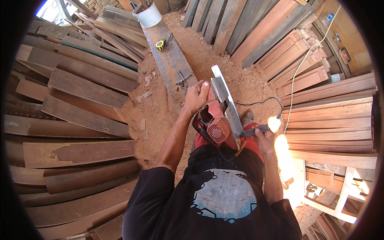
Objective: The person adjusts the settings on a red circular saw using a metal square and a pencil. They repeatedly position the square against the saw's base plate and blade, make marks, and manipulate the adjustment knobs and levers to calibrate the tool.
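Note:
A red electric planer (pixel 216 130) is held on its side at waist height, with its long metal base plate and fence (pixel 228 106) turned up. My left hand (pixel 196 97) grips the front end of the planer, thumb near the plate. My right hand (pixel 265 138) is closed on a dark bar-shaped tool (pixel 254 131), perhaps a try square, which lies across the rear of the plate. A small brass-coloured strip (pixel 240 149) is just below that crossing. The planer's dark cord loops behind it.
A narrow bench plank (pixel 158 56) ahead holds a yellow tape measure (pixel 161 45), a white bucket (pixel 147 15) and a small metal clamp-like piece (pixel 183 78). Stacked boards (pixel 80 104) line the left; planks and panels (pixel 328 124) line the right. Sawdust (pixel 140 108) covers the floor; a pale cord hangs at right.

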